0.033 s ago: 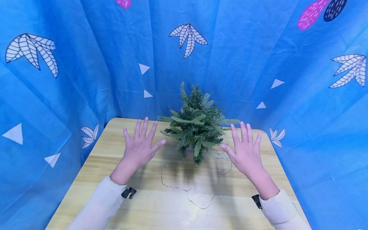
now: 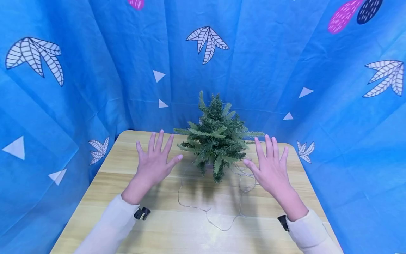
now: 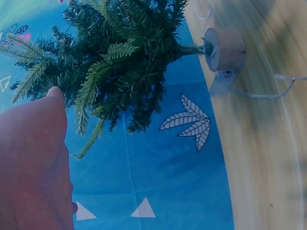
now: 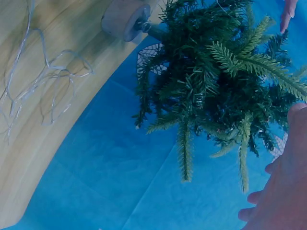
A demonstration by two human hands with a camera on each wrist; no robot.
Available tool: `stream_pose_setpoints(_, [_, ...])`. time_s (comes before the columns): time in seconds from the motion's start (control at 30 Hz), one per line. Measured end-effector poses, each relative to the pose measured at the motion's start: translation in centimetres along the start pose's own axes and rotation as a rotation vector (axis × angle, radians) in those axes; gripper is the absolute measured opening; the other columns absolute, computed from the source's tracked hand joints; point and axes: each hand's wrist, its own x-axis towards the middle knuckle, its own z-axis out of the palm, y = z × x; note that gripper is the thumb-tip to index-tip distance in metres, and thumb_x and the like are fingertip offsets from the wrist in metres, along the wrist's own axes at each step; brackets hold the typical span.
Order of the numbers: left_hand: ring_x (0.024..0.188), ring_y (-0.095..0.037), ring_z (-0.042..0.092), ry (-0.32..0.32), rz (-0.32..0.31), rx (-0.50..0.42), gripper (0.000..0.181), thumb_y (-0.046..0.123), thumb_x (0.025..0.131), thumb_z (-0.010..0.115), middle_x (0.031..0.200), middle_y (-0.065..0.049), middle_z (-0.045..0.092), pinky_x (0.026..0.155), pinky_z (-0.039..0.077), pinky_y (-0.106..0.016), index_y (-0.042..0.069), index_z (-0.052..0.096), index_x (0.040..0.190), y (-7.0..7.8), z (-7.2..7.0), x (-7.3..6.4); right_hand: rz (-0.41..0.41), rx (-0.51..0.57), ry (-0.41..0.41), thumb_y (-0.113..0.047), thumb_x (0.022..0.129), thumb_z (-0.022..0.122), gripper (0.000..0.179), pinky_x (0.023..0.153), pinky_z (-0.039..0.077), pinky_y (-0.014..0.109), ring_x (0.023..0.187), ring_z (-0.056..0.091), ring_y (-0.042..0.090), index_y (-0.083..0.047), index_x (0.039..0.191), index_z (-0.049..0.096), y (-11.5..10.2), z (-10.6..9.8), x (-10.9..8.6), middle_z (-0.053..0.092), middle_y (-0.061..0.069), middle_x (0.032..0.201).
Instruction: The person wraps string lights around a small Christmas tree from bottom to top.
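Observation:
A small artificial Christmas tree (image 2: pixel 217 137) stands upright toward the back of the table, on a round wooden base (image 3: pixel 228 49). My left hand (image 2: pixel 154 162), palm down with fingers spread, is held to the left of the tree and holds nothing. On the opposite side my right hand (image 2: pixel 271 167) is spread in the same way, its thumb pointing toward the branches. A thin clear wire string (image 2: pixel 222 229) loops over the table in front of the tree. More of that wire bunches in loose coils (image 4: pixel 48 76) to the right of the base.
The pale wooden table (image 2: pixel 104 197) has rounded back corners. A blue curtain (image 2: pixel 269 70) printed with leaves and triangles surrounds it at the back and both sides. Dark clips (image 2: pixel 142 213) show at both sleeve cuffs.

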Motion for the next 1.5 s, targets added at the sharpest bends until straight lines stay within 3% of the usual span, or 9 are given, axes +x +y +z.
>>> stream_pose_setpoints(0.13, [0.154, -0.031, -0.022, -0.001, -0.002, -0.007, 0.085, 0.080, 0.095, 0.017, 0.166, -0.003, -0.022, 0.110, -0.019, -0.074, 0.032, -0.005, 0.162, 0.1, 0.1, 0.0, 0.002, 0.005, -0.001, -0.064, 0.101, 0.040, 0.084, 0.116, -0.020, 0.065, 0.155, -0.016, 0.034, -0.021, 0.164, 0.005, 0.1, 0.0, -0.1, -0.011, 0.013, 0.169])
stream_pose_setpoints(0.3, [0.154, -0.033, -0.019, 0.002, 0.002, -0.018, 0.087, 0.079, 0.095, 0.019, 0.167, -0.005, -0.019, 0.111, -0.018, -0.074, 0.028, 0.002, 0.163, 0.3, 0.1, -0.4, 0.003, 0.015, 0.024, -0.059, 0.101, 0.046, 0.085, 0.117, -0.017, 0.065, 0.156, -0.012, 0.035, -0.021, 0.164, 0.003, 0.2, 0.2, -0.6, -0.007, 0.015, 0.169])
stream_pose_setpoints(0.57, [0.154, -0.032, -0.021, -0.018, 0.001, -0.047, 0.087, 0.077, 0.096, 0.024, 0.168, -0.006, -0.018, 0.112, -0.018, -0.073, 0.028, -0.003, 0.163, 0.6, 0.9, -1.7, 0.028, 0.058, 0.030, -0.056, 0.101, 0.049, 0.084, 0.119, -0.014, 0.063, 0.156, -0.010, 0.037, -0.015, 0.163, 0.010, 0.5, 1.1, -1.7, -0.004, 0.018, 0.169])
stream_pose_setpoints(0.83, [0.155, -0.036, -0.012, -0.008, 0.002, -0.040, 0.087, 0.077, 0.097, 0.026, 0.170, -0.011, -0.009, 0.113, -0.013, -0.075, 0.026, 0.002, 0.163, 0.7, 2.6, -2.9, 0.053, 0.077, 0.032, -0.056, 0.103, 0.046, 0.083, 0.120, -0.015, 0.061, 0.155, -0.009, 0.040, -0.016, 0.163, 0.007, 1.0, 2.2, -2.5, -0.001, 0.021, 0.168])
stream_pose_setpoints(1.07, [0.156, -0.037, -0.008, -0.013, 0.000, -0.074, 0.088, 0.076, 0.097, 0.028, 0.170, -0.010, -0.009, 0.114, -0.012, -0.073, 0.025, 0.000, 0.163, 1.1, 4.5, -3.8, 0.067, 0.095, 0.039, -0.055, 0.102, 0.047, 0.082, 0.121, -0.008, 0.064, 0.155, -0.001, 0.043, -0.012, 0.163, 0.013, 1.0, 4.2, -3.5, 0.007, 0.024, 0.167])
stream_pose_setpoints(1.2, [0.156, -0.038, -0.004, -0.009, 0.005, -0.081, 0.088, 0.075, 0.097, 0.030, 0.170, -0.010, -0.007, 0.115, -0.010, -0.073, 0.022, 0.005, 0.163, 1.2, 5.8, -4.6, 0.077, 0.115, 0.016, -0.053, 0.102, 0.049, 0.082, 0.121, -0.007, 0.064, 0.154, 0.000, 0.044, -0.013, 0.163, 0.011, 0.7, 5.4, -4.1, 0.008, 0.025, 0.167])
stream_pose_setpoints(1.4, [0.156, -0.039, 0.004, -0.021, 0.029, -0.017, 0.087, 0.075, 0.098, 0.027, 0.169, -0.012, 0.000, 0.117, -0.002, -0.073, 0.022, 0.005, 0.163, 1.7, 7.8, -5.4, 0.102, 0.144, -0.028, -0.054, 0.103, 0.047, 0.081, 0.121, -0.004, 0.065, 0.154, 0.001, 0.044, -0.016, 0.163, 0.009, 0.1, 7.3, -5.0, 0.010, 0.025, 0.166])
stream_pose_setpoints(1.5, [0.156, -0.039, 0.007, -0.016, 0.020, -0.039, 0.086, 0.074, 0.098, 0.031, 0.169, -0.012, 0.004, 0.117, 0.002, -0.073, 0.021, 0.011, 0.163, 2.0, 8.6, -5.8, 0.109, 0.163, -0.043, -0.053, 0.103, 0.047, 0.080, 0.121, -0.003, 0.065, 0.154, 0.003, 0.044, -0.015, 0.163, 0.010, -0.2, 8.3, -5.5, 0.011, 0.024, 0.166])
